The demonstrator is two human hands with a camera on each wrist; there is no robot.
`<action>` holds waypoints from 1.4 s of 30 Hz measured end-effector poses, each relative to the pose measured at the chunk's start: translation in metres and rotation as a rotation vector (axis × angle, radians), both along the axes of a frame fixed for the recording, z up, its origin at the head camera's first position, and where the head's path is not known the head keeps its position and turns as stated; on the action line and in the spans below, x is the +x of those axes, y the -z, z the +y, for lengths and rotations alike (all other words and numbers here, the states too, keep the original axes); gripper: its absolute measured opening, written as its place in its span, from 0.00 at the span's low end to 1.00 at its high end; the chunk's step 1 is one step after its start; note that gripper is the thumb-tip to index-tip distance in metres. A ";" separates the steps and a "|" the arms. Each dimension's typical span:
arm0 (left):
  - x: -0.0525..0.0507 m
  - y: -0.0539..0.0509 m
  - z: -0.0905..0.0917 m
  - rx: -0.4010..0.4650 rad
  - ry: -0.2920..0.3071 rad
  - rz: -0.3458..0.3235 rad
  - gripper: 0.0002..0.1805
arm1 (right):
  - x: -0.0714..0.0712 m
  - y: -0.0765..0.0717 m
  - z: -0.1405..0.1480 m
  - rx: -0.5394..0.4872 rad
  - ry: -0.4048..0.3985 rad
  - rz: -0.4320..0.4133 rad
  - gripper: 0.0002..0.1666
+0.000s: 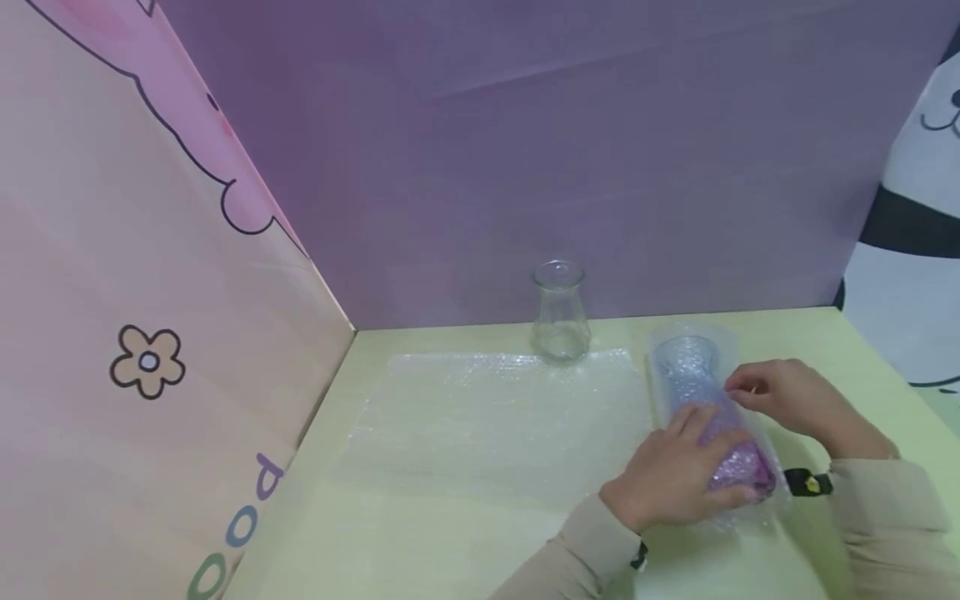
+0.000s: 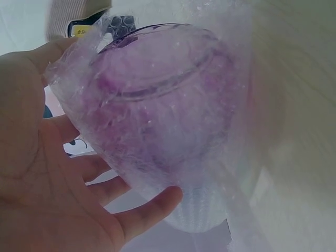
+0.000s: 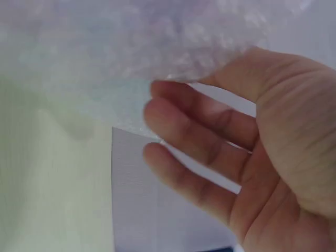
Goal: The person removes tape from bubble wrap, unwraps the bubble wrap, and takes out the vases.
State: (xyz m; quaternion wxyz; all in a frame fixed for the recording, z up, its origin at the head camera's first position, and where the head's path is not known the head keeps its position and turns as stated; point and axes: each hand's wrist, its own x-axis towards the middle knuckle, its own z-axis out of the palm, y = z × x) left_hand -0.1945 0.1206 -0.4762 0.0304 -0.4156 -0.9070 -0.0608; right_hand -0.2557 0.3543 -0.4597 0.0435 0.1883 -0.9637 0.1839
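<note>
A purple-tinted glass vase (image 1: 738,462) lies on its side, wrapped in bubble wrap (image 1: 660,354), its base toward the near edge. My left hand (image 1: 678,475) holds the vase's lower body from the left, its fingers spread across the wrap. In the left wrist view, the round base of the vase (image 2: 152,68) shows through the wrap; some fingertips are hidden behind it. At the right side, my right hand (image 1: 798,404) pinches the wrap's edge between thumb and forefinger. The bubble wrap (image 3: 115,63) covers the forefinger's tip in the right wrist view.
A clear glass vase (image 1: 562,321) stands upright at the back middle of the pale yellow table (image 1: 315,517). A flat sheet of bubble wrap (image 1: 487,417) lies left of the wrapped vase. A purple backdrop (image 1: 525,150) rises behind the table, and a printed panel (image 1: 187,275) stands at left.
</note>
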 end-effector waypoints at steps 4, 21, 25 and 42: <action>0.000 0.000 0.000 -0.011 -0.003 0.012 0.37 | -0.002 -0.004 -0.007 0.089 -0.031 0.038 0.02; 0.000 0.003 -0.003 0.007 0.003 0.016 0.37 | -0.009 -0.001 -0.007 0.099 -0.088 0.054 0.11; 0.001 0.003 -0.002 0.006 0.005 0.011 0.37 | -0.008 0.004 -0.001 0.002 -0.054 -0.004 0.10; 0.001 0.000 -0.001 0.057 0.026 -0.010 0.37 | 0.006 0.011 0.029 -0.244 0.136 -0.136 0.06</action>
